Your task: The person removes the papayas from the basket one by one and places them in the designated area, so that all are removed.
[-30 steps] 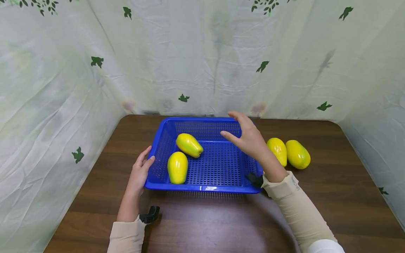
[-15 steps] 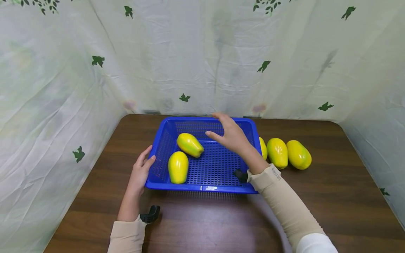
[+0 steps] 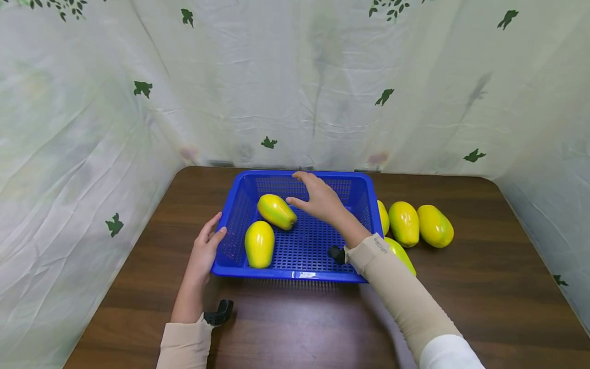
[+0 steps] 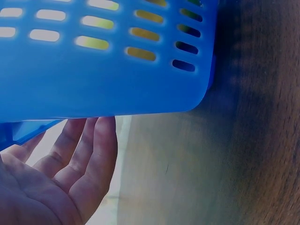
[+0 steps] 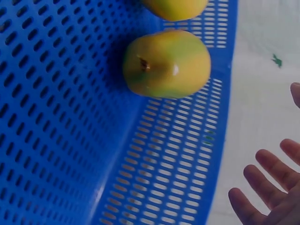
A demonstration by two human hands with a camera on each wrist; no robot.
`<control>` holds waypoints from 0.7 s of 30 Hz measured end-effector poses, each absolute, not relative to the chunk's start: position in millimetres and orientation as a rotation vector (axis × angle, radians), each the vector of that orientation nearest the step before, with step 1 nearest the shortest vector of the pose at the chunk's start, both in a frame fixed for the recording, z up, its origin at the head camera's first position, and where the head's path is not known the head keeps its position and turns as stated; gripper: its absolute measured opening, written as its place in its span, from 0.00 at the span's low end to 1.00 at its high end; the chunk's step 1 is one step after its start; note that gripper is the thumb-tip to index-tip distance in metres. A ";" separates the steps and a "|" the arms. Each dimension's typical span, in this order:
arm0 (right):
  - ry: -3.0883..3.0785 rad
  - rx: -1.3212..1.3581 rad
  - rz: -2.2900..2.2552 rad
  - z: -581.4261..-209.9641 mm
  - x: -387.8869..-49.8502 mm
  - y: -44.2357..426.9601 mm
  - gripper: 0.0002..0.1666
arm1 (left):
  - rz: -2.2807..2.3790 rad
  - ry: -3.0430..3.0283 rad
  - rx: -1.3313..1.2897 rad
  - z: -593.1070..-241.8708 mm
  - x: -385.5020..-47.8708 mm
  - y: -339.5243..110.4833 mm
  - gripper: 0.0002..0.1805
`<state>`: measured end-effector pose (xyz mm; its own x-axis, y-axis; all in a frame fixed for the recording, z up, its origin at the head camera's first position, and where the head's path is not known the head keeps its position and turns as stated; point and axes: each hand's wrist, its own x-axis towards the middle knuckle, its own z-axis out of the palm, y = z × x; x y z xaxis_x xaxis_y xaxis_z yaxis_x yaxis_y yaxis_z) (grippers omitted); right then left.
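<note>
Pale curtain [image 3: 230, 77] behind, wood table [image 3: 498, 307] under everything; blue basket [image 3: 258, 273] sits on the table, same spot as a second ago; change is all on the right: right hand [image 3: 319, 199] has moved left across the basket, now near the far fruit [image 3: 277, 211]; its fingers are spread, thumb well apart from them, holding nothing; right wrist view has that hand clear of the fruit, so no contact; left hand [image 3: 206, 247] hasn't moved, fingers loosely extended against the outside of the basket's left wall, thumb at the rim, touching rather than gripping hard, as far as I can tell; far fruit and near fruit [image 3: 259, 245] lie inside at the left end, unmoved; sleeve shift now exposes a fourth fruit [image 3: 401, 254] among the outside fruits [image 3: 435, 226] right of the basket; my read: work has only advanced in hand position, two fruits inside, none lifted.
</note>
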<state>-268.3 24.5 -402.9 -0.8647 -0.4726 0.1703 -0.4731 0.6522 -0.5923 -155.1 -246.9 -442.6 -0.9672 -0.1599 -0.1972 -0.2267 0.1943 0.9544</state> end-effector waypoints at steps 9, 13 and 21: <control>-2.952 0.863 1.094 -410.2 -271.7 11.5 0.40 | 1.920 2.396 -0.370 -442.6 -154.3 -247.4 0.29; -2.988 0.894 1.117 -418.0 -275.0 6.2 0.41 | 1.914 2.409 -0.358 -443.3 -154.1 -247.4 0.29; -3.060 0.851 1.212 -431.4 -280.0 0.7 0.42 | 1.929 2.408 -0.355 -444.1 -154.5 -247.5 0.29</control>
<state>-280.0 0.7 -431.4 -0.8437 -0.5341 -0.0540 -0.3522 0.6266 -0.6952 -154.5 -247.5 -444.1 -0.9733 -0.1550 -0.1691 -0.1988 0.2025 0.9589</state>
